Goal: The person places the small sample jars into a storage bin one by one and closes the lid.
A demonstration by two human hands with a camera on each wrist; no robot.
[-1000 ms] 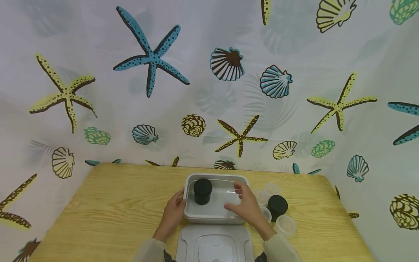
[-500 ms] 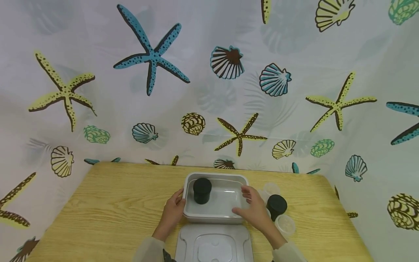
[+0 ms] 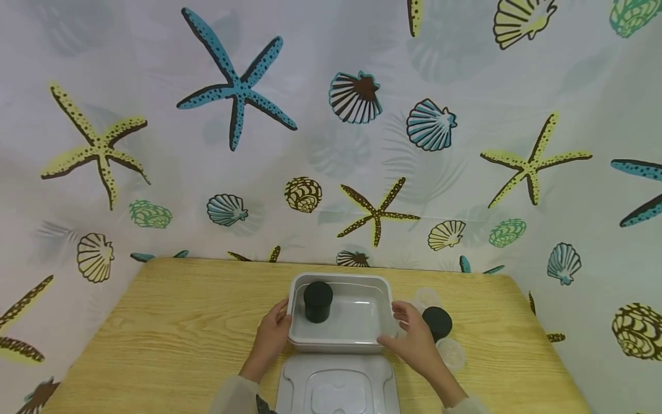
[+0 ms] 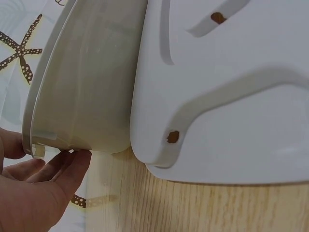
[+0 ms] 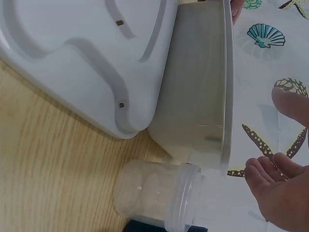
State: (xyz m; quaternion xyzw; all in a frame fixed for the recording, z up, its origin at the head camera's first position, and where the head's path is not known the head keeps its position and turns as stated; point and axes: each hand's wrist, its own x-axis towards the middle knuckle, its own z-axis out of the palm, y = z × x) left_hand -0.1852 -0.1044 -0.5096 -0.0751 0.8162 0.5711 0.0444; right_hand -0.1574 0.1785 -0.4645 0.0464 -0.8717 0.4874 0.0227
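Observation:
A light grey rectangular bin sits on the table with a dark cylindrical container standing in its left part. My left hand grips the bin's left side; in the left wrist view its fingers press the wall below the rim. My right hand hovers at the bin's right edge, thumb and fingers spread apart and holding nothing. In the right wrist view that hand is above rim level and apart from the bin. In front of the bin lies a matching lid with moulded grooves.
To the right stand a second dark container and clear plastic containers, partly hidden by my right hand. One clear container stands close beside the bin's corner. A shell-patterned cloth hangs behind the wooden table.
My right hand has moved right, from over the bin's interior to its right edge, staying spread. The left hand keeps its place at the bin's left side.

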